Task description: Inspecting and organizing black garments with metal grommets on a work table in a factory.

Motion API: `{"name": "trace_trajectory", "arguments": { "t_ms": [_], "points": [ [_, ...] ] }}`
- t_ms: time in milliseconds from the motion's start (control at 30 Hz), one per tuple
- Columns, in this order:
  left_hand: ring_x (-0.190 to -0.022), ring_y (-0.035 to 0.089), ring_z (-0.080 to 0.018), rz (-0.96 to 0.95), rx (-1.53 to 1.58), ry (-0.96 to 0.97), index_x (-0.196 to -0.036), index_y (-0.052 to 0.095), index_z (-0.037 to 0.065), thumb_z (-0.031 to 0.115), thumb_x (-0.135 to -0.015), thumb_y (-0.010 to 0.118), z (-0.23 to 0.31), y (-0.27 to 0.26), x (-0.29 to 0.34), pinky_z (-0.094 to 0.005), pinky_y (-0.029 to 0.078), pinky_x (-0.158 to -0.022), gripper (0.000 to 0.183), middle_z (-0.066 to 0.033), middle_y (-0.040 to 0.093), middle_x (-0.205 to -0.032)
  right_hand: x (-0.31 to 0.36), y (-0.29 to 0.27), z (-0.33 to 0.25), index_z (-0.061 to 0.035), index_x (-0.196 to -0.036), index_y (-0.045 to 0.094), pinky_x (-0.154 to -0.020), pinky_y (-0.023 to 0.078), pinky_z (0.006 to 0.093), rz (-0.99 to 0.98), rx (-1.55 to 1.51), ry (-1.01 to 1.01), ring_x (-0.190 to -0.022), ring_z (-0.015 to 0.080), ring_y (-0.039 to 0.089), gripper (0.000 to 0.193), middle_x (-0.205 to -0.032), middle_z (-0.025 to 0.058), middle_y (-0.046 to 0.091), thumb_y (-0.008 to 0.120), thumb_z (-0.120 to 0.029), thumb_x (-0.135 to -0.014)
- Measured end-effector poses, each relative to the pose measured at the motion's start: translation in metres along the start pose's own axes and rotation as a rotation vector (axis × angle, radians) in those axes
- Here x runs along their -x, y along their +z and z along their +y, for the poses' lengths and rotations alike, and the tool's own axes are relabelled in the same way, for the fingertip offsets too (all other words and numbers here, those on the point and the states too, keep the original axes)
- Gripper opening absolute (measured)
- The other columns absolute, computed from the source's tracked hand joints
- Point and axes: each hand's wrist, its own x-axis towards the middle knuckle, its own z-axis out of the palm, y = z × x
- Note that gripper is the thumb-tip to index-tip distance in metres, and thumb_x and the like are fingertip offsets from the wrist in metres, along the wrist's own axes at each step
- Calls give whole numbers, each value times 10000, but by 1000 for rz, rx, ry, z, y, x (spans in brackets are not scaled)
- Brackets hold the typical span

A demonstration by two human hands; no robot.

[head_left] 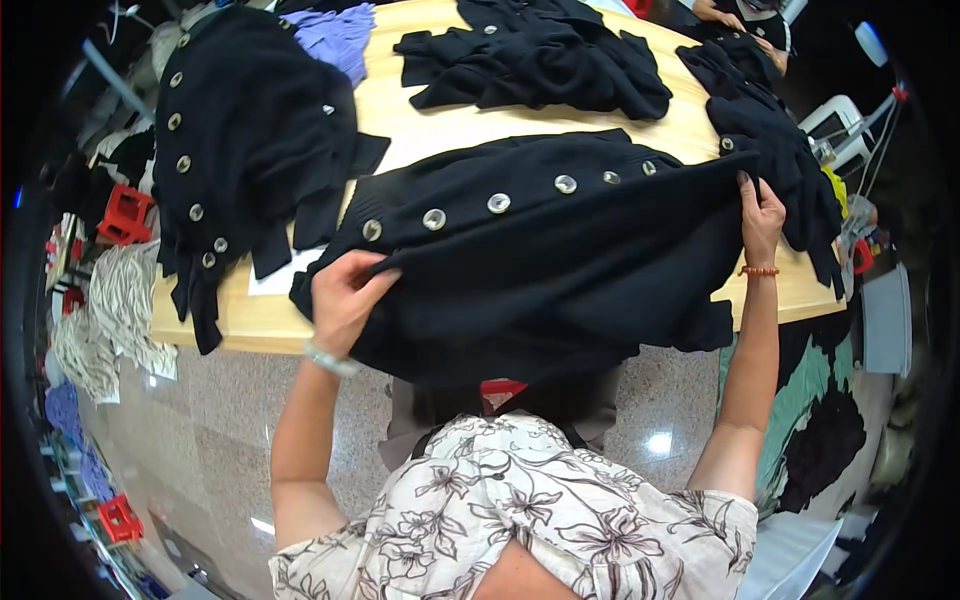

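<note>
A black knit cardigan with a row of large, shiny round buttons stretches between my hands over the table's near edge. At its left end, my left hand pinches the edge of the cloth between thumb and fingers. My right hand grips the raised upper right corner, thumb on top. The lower part of the cardigan hangs past the table edge toward my lap. Its far layer, with the buttons, lies on the tabletop.
On the wooden table lie another buttoned black cardigan at left, a black garment at the far side, more black garments at right and a purple garment. Red stools stand left. Another person's hands work far right.
</note>
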Motion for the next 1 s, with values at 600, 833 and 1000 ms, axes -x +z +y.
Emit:
{"name": "trace_trajectory", "arguments": {
  "t_ms": [600, 833, 1000],
  "points": [
    [-736, 557, -20, -20, 194, 39, -928, 677, -3, 6, -869, 721, -25, -8, 15, -165, 468, -679, 74, 41, 632, -856, 149, 266, -198, -27, -917, 669, -692, 529, 382, -815, -319, -267, -807, 336, 668, 211, -860, 106, 668, 736, -192, -803],
    [-705, 507, -12, -86, -78, 139, -888, 669, 13, 19, -866, 715, -20, -15, -4, -169, 406, -622, 52, 42, 606, -825, 169, 276, -187, -33, -925, 624, -524, 446, 308, -671, -313, -239, -555, 174, 565, 148, -721, 94, 587, 696, -117, -827],
    [-698, 630, -195, 140, -360, 315, -1101, 653, 5, 4, -839, 664, -24, -19, -49, -298, 522, -650, 262, -118, 626, -982, 167, 278, -193, -35, -912, 609, -619, 508, 374, -704, -242, -249, -685, 307, 637, 158, -792, 135, 618, 662, -114, -786]
  ]
}}
